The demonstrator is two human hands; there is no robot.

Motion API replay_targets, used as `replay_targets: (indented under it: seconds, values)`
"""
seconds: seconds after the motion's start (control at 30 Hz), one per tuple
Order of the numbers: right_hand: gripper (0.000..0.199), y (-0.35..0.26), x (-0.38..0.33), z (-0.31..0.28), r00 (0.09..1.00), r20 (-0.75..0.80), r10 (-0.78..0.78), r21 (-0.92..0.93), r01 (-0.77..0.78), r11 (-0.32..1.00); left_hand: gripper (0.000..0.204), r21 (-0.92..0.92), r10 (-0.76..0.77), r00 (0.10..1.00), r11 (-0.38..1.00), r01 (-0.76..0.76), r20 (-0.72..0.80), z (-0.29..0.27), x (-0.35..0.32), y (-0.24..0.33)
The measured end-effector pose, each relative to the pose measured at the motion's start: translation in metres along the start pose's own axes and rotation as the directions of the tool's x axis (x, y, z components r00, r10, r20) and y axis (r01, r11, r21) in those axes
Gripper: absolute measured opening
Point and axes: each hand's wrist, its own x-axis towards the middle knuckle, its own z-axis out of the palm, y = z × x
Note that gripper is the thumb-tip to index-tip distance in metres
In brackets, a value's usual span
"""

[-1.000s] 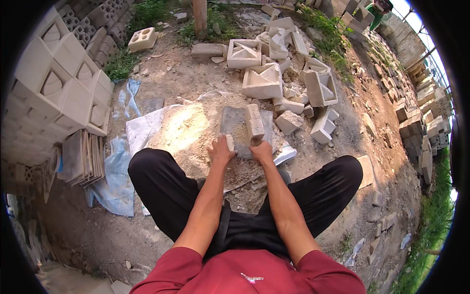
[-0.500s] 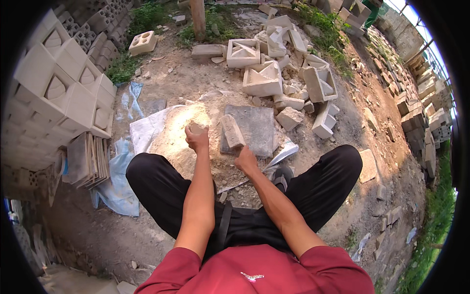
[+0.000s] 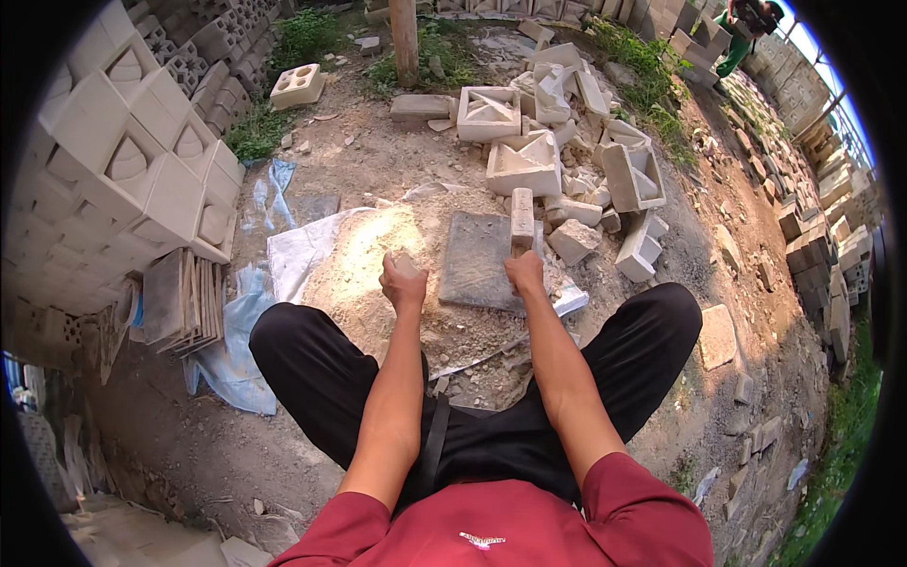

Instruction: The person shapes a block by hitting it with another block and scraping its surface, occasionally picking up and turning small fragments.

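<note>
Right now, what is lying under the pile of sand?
A white sheet lies under the sand pile, showing at its left edge, with blue plastic beyond. The ground beneath is covered.

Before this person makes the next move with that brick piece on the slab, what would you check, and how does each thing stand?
1. Right hand has a grip on the long brick piece: ok, it holds the near end.
2. Brick piece lies on the flat grey slab: ok.
3. Left hand holds something: ok, a small pale lump, over the sand pile.
4. Slab sits level: cannot tell.
5. Knees away from the slab: ok, legs spread to both sides.
6. Broken blocks crowd the slab's far side: not ok.
</note>
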Motion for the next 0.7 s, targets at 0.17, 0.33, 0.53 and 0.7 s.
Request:
replay_targets:
  seconds: [0.17,0.33,0.53,0.7]
  values:
    - [0.038,0.025,0.014,0.041,0.943,-0.007,-0.332,-0.196,0.324,0.925,0.087,-0.022,-0.086,0.995,0.996,0.085,-0.045,0.004,0.001,0.006]
    - [0.045,0.011,-0.019,0.052,0.912,0.317,-0.262,0.090,0.247,0.965,0.085,0.026,-0.057,0.998,0.998,0.058,-0.035,0.008,0.002,-0.010]
    - [0.041,0.069,-0.001,0.024,0.976,-0.139,-0.167,0.092,0.181,0.979,0.085,0.110,0.301,0.854,0.919,-0.379,0.425,0.059,-0.017,0.016]
    - [0.043,0.098,-0.008,0.011,0.952,-0.217,-0.217,0.045,0.232,0.972,0.085,0.168,0.356,0.739,0.831,-0.531,0.571,0.085,-0.034,0.030]
